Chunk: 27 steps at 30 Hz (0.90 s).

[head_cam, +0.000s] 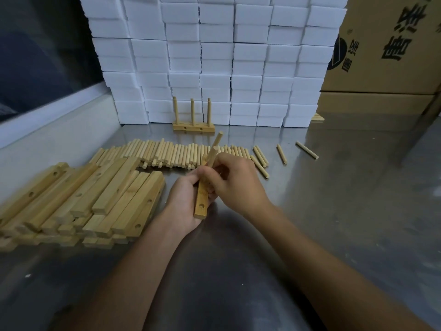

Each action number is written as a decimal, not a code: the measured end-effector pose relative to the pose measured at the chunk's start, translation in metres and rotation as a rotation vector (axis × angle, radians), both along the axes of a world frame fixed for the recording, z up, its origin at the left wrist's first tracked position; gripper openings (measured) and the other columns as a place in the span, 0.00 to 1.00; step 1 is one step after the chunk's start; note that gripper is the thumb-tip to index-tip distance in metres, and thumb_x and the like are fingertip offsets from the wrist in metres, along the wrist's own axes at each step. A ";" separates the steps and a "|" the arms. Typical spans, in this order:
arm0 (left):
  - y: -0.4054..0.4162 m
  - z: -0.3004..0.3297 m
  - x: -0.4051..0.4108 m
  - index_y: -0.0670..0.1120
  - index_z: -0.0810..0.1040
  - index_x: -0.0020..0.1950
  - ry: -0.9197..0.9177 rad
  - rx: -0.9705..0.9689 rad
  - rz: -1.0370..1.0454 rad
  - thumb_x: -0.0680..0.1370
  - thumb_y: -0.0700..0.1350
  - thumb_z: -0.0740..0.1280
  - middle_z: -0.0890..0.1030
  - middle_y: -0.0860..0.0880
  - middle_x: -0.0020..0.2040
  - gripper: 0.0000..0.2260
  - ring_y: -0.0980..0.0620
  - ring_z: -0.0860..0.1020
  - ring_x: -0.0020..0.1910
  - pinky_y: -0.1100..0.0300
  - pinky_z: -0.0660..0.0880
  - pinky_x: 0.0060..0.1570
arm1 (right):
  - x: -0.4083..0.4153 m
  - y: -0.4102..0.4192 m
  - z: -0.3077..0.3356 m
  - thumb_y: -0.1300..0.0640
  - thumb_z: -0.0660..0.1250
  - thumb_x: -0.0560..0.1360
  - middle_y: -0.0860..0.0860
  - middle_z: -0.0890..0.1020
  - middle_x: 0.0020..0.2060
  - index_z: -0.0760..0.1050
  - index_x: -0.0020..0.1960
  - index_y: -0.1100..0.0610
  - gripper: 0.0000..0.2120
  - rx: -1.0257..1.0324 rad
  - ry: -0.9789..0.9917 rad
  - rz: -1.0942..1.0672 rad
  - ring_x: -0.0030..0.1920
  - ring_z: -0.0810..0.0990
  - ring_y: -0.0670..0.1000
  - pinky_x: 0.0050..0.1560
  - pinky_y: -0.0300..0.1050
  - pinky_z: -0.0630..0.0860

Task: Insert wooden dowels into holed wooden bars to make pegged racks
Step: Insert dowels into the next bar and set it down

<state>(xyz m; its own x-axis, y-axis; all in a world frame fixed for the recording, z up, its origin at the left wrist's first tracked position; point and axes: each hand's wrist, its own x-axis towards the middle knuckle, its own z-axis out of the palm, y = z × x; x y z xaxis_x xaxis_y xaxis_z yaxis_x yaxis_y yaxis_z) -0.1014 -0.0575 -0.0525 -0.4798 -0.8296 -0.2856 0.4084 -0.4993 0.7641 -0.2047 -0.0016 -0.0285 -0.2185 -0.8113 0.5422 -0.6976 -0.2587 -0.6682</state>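
Left hand [188, 197] is wrapped around a holed wooden bar [202, 199], cradling it from below with the near end poking out past the palm, one round hole showing on its top face. Right hand [235, 181] comes in from the other side, fingers curled and pinching a dowel [216, 148] that stands tilted up out of the bar's far half; a second dowel tip shows just beside it, and whether either one is seated in a hole I cannot tell, the fingers cover the joint. Both hands hover just above the shiny metal surface [334, 211].

Off to the left lies a loose pile of holed bars [83, 201], stacked several deep. Behind the hands, a long row of loose dowels [167, 152] lies side by side, with a few strays [281, 154] scattered to the right, well apart from the row. Farther back, a finished rack [193, 120] stands upright with three pegs, just in front of a wall of white foam blocks [214, 56]. Cardboard boxes [386, 56] with printed characters sit at the far right.
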 end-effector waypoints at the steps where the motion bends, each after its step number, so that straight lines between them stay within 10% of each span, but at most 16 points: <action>1: 0.000 0.000 0.000 0.39 0.79 0.64 -0.015 0.006 0.001 0.83 0.47 0.59 0.78 0.38 0.55 0.17 0.42 0.74 0.55 0.53 0.73 0.55 | 0.002 -0.001 -0.002 0.51 0.72 0.76 0.51 0.82 0.32 0.77 0.40 0.60 0.13 -0.011 -0.055 -0.013 0.33 0.82 0.49 0.37 0.54 0.80; 10: 0.000 0.001 0.000 0.40 0.78 0.65 -0.035 0.025 -0.015 0.83 0.47 0.59 0.82 0.39 0.56 0.17 0.43 0.80 0.57 0.47 0.71 0.68 | 0.004 -0.001 -0.012 0.52 0.69 0.78 0.53 0.80 0.32 0.77 0.41 0.61 0.13 -0.054 -0.077 -0.011 0.34 0.79 0.51 0.37 0.56 0.77; 15: 0.001 0.003 0.001 0.41 0.80 0.64 -0.043 0.020 -0.019 0.83 0.48 0.58 0.84 0.40 0.54 0.17 0.45 0.84 0.51 0.53 0.80 0.54 | 0.007 0.000 -0.016 0.52 0.67 0.79 0.50 0.79 0.36 0.79 0.45 0.59 0.11 -0.068 -0.006 -0.033 0.36 0.77 0.50 0.39 0.56 0.76; 22: 0.000 0.003 0.001 0.41 0.82 0.59 -0.032 0.043 -0.020 0.83 0.48 0.57 0.83 0.39 0.53 0.16 0.43 0.82 0.52 0.49 0.76 0.59 | 0.003 0.003 -0.015 0.44 0.68 0.76 0.46 0.79 0.36 0.79 0.45 0.56 0.15 -0.034 0.005 0.006 0.36 0.78 0.46 0.38 0.54 0.77; 27: -0.001 0.003 0.001 0.37 0.75 0.54 0.066 0.001 -0.042 0.84 0.44 0.55 0.74 0.44 0.37 0.13 0.53 0.72 0.28 0.63 0.70 0.30 | -0.023 0.006 -0.012 0.43 0.53 0.82 0.53 0.77 0.27 0.77 0.36 0.62 0.28 -0.136 -0.033 -0.127 0.29 0.76 0.52 0.31 0.54 0.72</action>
